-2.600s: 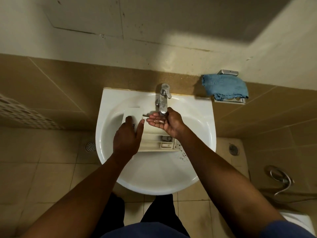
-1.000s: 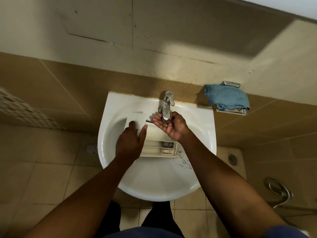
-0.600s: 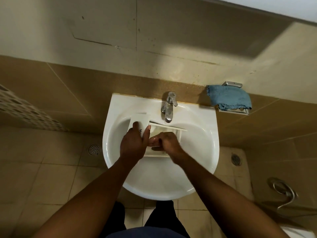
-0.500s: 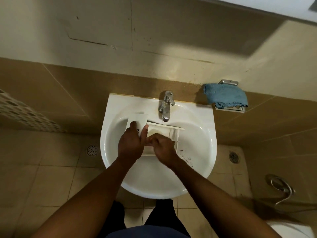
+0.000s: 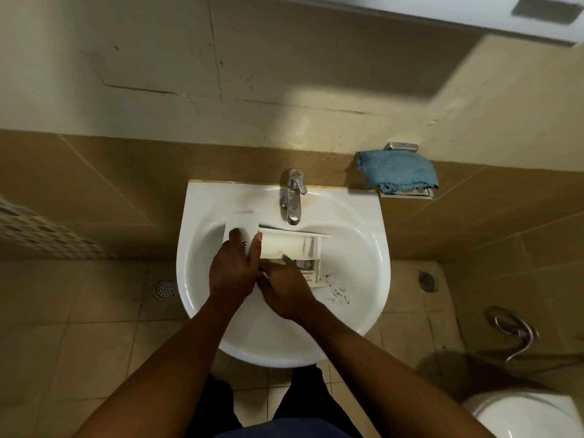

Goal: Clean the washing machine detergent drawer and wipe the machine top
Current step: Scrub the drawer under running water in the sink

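The detergent drawer point(image 5: 284, 245) lies crosswise in the basin of the sink point(image 5: 196, 203), just before the tap point(image 5: 294, 197) at the middle of its back edge, with specks point(image 5: 338, 294) off the drawer's right end and a cloth point(image 5: 398, 170) on a wall holder point(image 5: 407, 193) beyond the back right corner.

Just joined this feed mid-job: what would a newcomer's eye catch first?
A white drawer lies in the sink below the tap; the left hand grips its front panel and the right hand touches its near side. Dark specks dot the sink right of it, and a blue cloth sits on the wall, upper right.
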`<action>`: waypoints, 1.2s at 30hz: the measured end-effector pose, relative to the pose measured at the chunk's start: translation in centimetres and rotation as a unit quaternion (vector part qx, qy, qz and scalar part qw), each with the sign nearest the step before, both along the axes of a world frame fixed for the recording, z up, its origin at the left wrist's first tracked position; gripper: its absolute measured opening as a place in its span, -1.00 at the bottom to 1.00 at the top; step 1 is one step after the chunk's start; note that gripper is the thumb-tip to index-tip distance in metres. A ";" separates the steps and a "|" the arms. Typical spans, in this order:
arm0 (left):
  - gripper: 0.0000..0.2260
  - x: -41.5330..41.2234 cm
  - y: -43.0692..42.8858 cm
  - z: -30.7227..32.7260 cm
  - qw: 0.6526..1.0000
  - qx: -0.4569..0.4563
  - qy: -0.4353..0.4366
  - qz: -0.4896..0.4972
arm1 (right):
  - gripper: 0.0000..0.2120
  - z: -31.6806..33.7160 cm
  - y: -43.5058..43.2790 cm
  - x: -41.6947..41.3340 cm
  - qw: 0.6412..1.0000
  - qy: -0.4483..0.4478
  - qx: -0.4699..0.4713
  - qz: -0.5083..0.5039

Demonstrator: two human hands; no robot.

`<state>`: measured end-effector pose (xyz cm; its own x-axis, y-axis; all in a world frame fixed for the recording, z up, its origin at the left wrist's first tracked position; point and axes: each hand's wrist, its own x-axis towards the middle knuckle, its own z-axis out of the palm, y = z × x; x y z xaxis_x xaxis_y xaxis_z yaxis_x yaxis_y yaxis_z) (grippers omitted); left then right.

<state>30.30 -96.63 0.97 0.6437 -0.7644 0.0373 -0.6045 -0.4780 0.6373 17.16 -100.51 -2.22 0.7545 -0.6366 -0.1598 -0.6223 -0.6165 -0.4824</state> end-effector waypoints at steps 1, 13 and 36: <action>-0.42 -0.1 0.0 0.1 1.000 -0.007 -0.005 0.002 | -0.56 -0.3 -0.2 -1.9 1.000 0.007 0.001 0.003; -0.48 0.2 0.2 -0.2 0.999 -0.008 0.038 -0.025 | -0.86 3.2 -9.7 -2.5 0.935 -0.089 0.035 -0.340; -0.47 4.2 7.0 -1.2 0.892 -0.144 -0.125 -0.409 | -0.75 4.9 -7.7 -9.2 0.864 -0.183 0.208 -0.420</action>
<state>34.51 -89.64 -0.27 -0.1818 -0.9099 0.3728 -0.8163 0.3511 0.4588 8.00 -108.23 2.67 0.1029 -0.9289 -0.3557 -0.5254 0.2529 -0.8124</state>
